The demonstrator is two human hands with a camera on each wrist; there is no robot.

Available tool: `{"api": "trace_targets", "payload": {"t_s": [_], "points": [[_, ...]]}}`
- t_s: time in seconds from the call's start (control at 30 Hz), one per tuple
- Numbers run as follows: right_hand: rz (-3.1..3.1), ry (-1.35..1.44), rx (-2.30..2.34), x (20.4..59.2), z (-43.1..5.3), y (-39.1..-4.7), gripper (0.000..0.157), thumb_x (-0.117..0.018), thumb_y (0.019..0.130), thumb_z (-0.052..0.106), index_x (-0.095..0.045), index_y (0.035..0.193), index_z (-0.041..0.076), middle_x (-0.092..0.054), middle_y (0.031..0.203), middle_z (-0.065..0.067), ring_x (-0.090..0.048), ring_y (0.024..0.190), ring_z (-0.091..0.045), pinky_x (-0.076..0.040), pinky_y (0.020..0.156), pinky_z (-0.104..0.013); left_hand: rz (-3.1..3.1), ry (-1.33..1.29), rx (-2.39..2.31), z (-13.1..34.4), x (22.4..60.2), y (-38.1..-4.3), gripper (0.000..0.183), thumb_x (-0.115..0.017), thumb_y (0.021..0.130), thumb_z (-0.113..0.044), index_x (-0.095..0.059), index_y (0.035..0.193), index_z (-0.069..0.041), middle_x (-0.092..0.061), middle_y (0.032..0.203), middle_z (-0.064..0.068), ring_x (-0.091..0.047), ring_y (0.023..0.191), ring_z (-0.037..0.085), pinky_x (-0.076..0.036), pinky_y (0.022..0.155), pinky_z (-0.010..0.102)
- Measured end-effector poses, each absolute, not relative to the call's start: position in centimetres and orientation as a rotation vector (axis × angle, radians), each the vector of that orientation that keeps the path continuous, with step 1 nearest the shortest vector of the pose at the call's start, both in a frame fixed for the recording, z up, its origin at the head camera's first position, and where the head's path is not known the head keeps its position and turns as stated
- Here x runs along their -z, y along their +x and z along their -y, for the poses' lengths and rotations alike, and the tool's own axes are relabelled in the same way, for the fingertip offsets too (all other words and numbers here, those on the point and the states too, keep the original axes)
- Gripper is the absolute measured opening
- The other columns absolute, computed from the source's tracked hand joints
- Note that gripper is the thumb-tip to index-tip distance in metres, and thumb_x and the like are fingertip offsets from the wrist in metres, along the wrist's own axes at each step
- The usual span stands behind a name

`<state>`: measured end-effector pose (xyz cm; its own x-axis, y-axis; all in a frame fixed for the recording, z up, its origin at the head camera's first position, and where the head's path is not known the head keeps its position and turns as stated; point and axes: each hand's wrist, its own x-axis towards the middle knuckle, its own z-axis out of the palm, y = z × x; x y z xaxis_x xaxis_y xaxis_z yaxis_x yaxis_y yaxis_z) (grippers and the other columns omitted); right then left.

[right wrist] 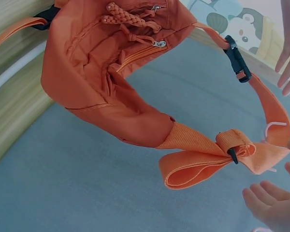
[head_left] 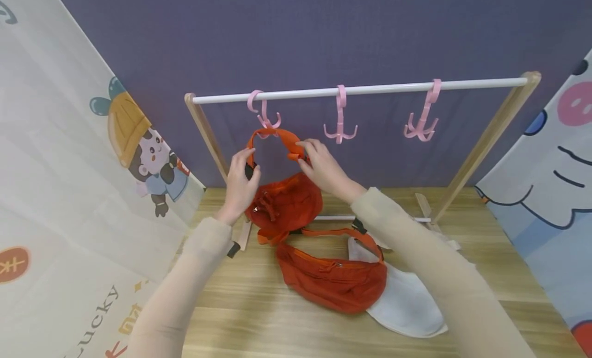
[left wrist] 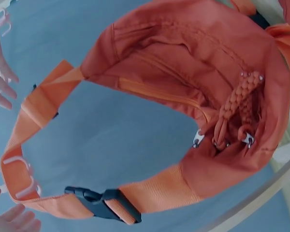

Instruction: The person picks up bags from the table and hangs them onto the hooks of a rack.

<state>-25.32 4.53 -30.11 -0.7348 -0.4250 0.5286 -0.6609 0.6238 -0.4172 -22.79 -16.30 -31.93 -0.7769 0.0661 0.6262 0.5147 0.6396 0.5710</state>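
An orange-red waist bag (head_left: 289,201) hangs by its orange strap (left wrist: 38,113) from the left pink hook (head_left: 268,119). The hook's prongs pass through the strap loop in both wrist views. My left hand (head_left: 240,183) is beside the strap's left side, near the black buckle (left wrist: 104,203), its fingers apart from the webbing in the left wrist view. To the right of the loop is my right hand (head_left: 324,168), fingers extended near the folded webbing (right wrist: 198,169) and holding nothing. A second orange-red waist bag (head_left: 333,278) lies on the wooden surface below.
A white rail (head_left: 296,94) on a wooden frame (head_left: 487,145) carries a middle pink hook (head_left: 340,116) and a right pink hook (head_left: 423,116). A white cloth item (head_left: 409,301) lies partly under the lower bag. Printed curtains (head_left: 69,157) flank the left and right sides.
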Motion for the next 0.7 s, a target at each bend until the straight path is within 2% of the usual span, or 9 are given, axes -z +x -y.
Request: {"api": "trace_targets", "payload": {"t_s": [0.2,0.37,0.7], "points": [[2.477,0.873,-0.863,30.7,-5.6,-24.4,0.035,-0.052,0.088,0.01,-0.047,0.12,0.0,-0.047,0.116,-0.018,-0.044,0.102,-0.03,-0.038,0.085,-0.039,2.239,-0.525,1.026,15.5,32.7,-21.9,0.037,-0.051,0.085,-0.001,-0.047,0.121,0.001,-0.042,0.125,0.018,-0.041,0.116,0.029,-0.033,0.095,0.04],[2.549,0.866,-0.873,31.4,-6.4,-23.7,0.034,-0.051,0.089,0.012,-0.047,0.121,0.002,-0.048,0.116,-0.015,-0.044,0.103,-0.028,-0.037,0.087,-0.04,2.216,-0.551,1.03,14.9,33.5,-21.6,0.036,-0.053,0.083,0.0,-0.049,0.119,0.002,-0.044,0.123,0.019,-0.042,0.115,0.03,-0.033,0.095,0.04],[2.611,0.852,-0.857,33.3,-8.3,-22.4,0.033,-0.051,0.089,0.012,-0.049,0.121,0.003,-0.05,0.114,-0.015,-0.045,0.104,-0.029,-0.038,0.088,-0.042,2.259,-0.565,1.106,13.7,35.4,-20.8,0.035,-0.051,0.086,-0.002,-0.049,0.121,-0.002,-0.044,0.124,0.016,-0.041,0.116,0.025,-0.036,0.091,0.039]]}}
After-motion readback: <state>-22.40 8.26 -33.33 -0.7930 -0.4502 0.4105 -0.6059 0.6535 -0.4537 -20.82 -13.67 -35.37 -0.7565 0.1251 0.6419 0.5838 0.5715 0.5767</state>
